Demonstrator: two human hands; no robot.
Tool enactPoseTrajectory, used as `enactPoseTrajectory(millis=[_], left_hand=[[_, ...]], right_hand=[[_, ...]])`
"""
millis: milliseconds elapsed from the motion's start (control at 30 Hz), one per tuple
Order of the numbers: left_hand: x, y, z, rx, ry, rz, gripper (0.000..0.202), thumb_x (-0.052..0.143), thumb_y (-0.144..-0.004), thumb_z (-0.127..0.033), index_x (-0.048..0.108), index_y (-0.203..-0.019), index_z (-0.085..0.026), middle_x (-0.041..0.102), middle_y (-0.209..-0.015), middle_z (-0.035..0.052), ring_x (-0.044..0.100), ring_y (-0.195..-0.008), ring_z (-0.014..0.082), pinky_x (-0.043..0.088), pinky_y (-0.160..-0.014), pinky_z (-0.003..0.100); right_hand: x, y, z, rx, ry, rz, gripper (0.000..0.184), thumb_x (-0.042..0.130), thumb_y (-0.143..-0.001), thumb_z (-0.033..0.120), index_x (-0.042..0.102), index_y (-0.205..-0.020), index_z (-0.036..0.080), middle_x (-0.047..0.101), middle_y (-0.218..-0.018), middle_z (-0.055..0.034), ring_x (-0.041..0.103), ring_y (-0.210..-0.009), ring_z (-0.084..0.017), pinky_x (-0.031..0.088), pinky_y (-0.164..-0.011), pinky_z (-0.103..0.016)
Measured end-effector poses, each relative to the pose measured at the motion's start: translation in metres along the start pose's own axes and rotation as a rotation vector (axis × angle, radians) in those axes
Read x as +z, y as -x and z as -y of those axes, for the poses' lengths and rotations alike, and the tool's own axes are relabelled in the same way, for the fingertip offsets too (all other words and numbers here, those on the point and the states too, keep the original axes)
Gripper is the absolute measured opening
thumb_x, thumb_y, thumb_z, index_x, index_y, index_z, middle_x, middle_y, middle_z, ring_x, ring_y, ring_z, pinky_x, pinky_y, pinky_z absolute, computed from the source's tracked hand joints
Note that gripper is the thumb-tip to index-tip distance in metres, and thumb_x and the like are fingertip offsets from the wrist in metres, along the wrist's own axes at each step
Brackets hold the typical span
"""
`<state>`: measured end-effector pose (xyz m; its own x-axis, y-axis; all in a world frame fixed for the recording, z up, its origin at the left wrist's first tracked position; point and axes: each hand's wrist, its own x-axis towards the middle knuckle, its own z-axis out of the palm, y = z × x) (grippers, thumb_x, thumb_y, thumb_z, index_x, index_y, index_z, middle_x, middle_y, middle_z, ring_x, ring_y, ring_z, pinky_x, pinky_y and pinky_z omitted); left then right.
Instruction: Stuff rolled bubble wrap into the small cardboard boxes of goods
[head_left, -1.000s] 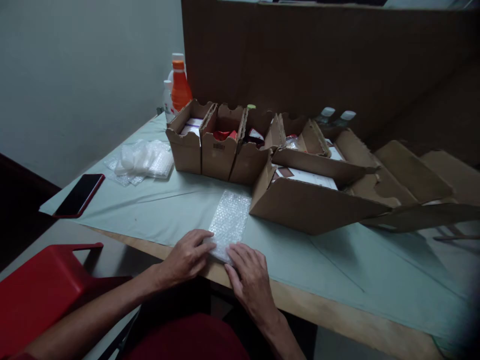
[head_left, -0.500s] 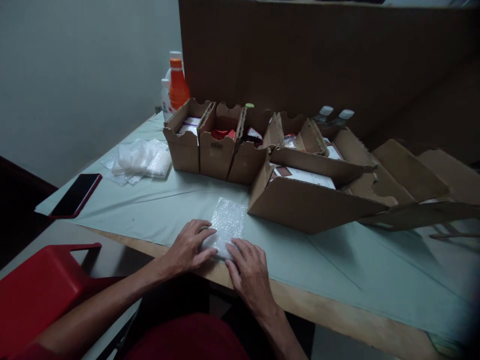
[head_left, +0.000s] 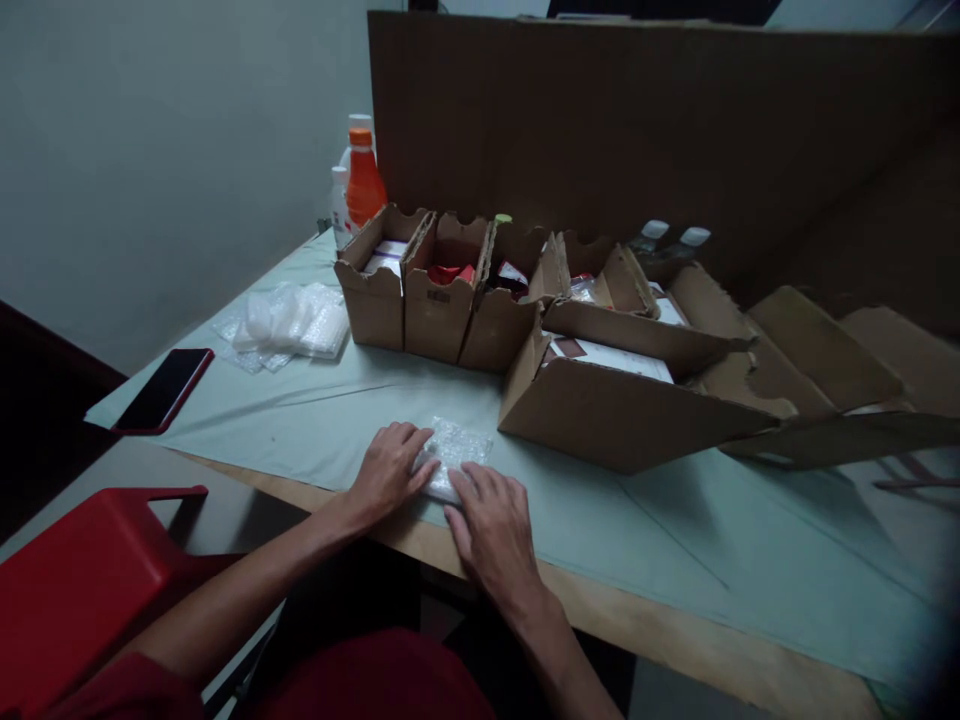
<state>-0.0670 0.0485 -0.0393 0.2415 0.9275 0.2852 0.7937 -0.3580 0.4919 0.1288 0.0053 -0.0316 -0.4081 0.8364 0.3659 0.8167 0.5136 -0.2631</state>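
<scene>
A small sheet of bubble wrap [head_left: 459,442] lies near the front edge of the cloth-covered table, its near end folded over into a flat bundle. My left hand [head_left: 388,470] grips the left side of the bundle, thumb at the near side and fingers bent over the top. At the near right corner, my right hand [head_left: 495,525] holds the bundle with its fingertips on top and the thumb along the near edge. Whether anything is wrapped inside cannot be made out.
Behind stand several cardboard bins [head_left: 375,312] with packets and small boxes. A larger bin [head_left: 630,425] juts out on the right. Left are a bubble wrap pile [head_left: 300,325] and a phone [head_left: 163,390]. An orange bottle [head_left: 365,185] stands at the back; a red stool [head_left: 97,570] is below left.
The flat part of the bubble wrap beyond my hands has become shorter as the near end folds forward. Both hands have moved slightly away from me with it.
</scene>
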Motion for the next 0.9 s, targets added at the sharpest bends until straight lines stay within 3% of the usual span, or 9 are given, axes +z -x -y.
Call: enactPoseTrajectory(millis=[133,233,300,367,500,633,700,800,900], left_hand=[[-0.015,0.016,-0.007,-0.257,0.439,-0.068,0.037,0.060,-0.091,-0.037,0.063,-0.123,-0.018,0.068,-0.104,0.0091,0.064,-0.095,0.0223,0.052,-0.082,0.036],[-0.022,0.032,-0.023,-0.514,0.901,0.021,0.050,0.065,-0.086,-0.042,0.059,-0.128,-0.015,0.068,-0.117,0.0128,0.066,-0.105,0.0240,0.053,-0.088,0.036],[-0.021,0.037,-0.038,-0.536,1.152,0.107,0.050,0.068,-0.083,-0.040,0.061,-0.125,-0.013,0.069,-0.120,0.0137,0.065,-0.111,0.0258,0.051,-0.096,0.039],[-0.017,0.037,-0.051,-0.502,1.282,0.119,0.041,0.068,-0.082,-0.038,0.065,-0.114,-0.013,0.071,-0.113,0.0113,0.064,-0.108,0.0250,0.049,-0.098,0.038],[-0.013,0.034,-0.064,-0.479,1.184,0.071,0.030,0.066,-0.079,-0.031,0.067,-0.104,-0.015,0.071,-0.100,0.0055,0.063,-0.097,0.0211,0.049,-0.089,0.031],[-0.019,0.036,-0.067,-0.340,0.967,0.184,0.022,0.064,-0.076,-0.025,0.067,-0.096,-0.016,0.065,-0.087,0.0018,0.057,-0.082,0.0168,0.045,-0.074,0.026],[-0.021,0.039,-0.068,-0.277,0.930,0.244,0.020,0.065,-0.075,-0.027,0.067,-0.092,-0.016,0.061,-0.083,0.0007,0.054,-0.077,0.0155,0.042,-0.069,0.024],[-0.019,0.043,-0.069,-0.286,1.007,0.381,0.032,0.067,-0.074,-0.031,0.066,-0.101,-0.015,0.060,-0.086,0.0008,0.052,-0.076,0.0149,0.041,-0.066,0.023],[-0.014,0.047,-0.068,-0.347,1.076,0.518,0.038,0.064,-0.076,-0.029,0.063,-0.111,-0.014,0.059,-0.087,0.0001,0.050,-0.075,0.0134,0.040,-0.064,0.022]], right_hand=[[0.004,-0.018,-0.011,0.082,-0.187,-0.039,0.027,0.054,-0.095,0.019,0.067,-0.118,0.022,0.075,-0.109,-0.0090,0.066,-0.097,-0.025,0.048,-0.088,-0.043],[0.002,-0.015,-0.008,0.275,-0.431,-0.073,0.025,0.054,-0.097,0.030,0.066,-0.118,0.024,0.075,-0.106,-0.0061,0.067,-0.090,-0.023,0.052,-0.079,-0.036],[0.000,-0.008,0.001,0.359,-0.584,-0.042,0.027,0.053,-0.098,0.036,0.066,-0.118,0.023,0.074,-0.101,-0.0047,0.067,-0.086,-0.021,0.054,-0.074,-0.032],[-0.003,0.001,0.009,0.359,-0.650,-0.044,0.026,0.052,-0.099,0.037,0.067,-0.114,0.023,0.073,-0.104,-0.0053,0.067,-0.092,-0.021,0.054,-0.080,-0.033],[-0.018,0.015,0.006,0.339,-0.612,-0.167,0.029,0.060,-0.093,0.040,0.067,-0.116,0.025,0.065,-0.125,-0.0096,0.063,-0.110,-0.025,0.052,-0.095,-0.040],[-0.045,0.021,-0.006,0.354,-0.795,-0.074,0.067,0.074,-0.082,0.044,0.052,-0.141,0.023,0.062,-0.135,-0.0116,0.065,-0.109,-0.024,0.054,-0.091,-0.036],[-0.054,0.022,-0.006,0.361,-0.860,-0.003,0.058,0.075,-0.080,0.041,0.060,-0.132,0.022,0.069,-0.124,-0.0088,0.066,-0.105,-0.023,0.054,-0.090,-0.032],[-0.058,0.022,-0.002,0.437,-0.881,-0.021,0.023,0.067,-0.085,0.037,0.069,-0.100,0.020,0.072,-0.090,-0.0031,0.066,-0.082,-0.018,0.053,-0.075,-0.026],[-0.057,0.023,-0.004,0.485,-0.861,-0.023,0.018,0.064,-0.086,0.035,0.068,-0.094,0.020,0.069,-0.084,-0.0010,0.063,-0.076,-0.016,0.050,-0.069,-0.023]])
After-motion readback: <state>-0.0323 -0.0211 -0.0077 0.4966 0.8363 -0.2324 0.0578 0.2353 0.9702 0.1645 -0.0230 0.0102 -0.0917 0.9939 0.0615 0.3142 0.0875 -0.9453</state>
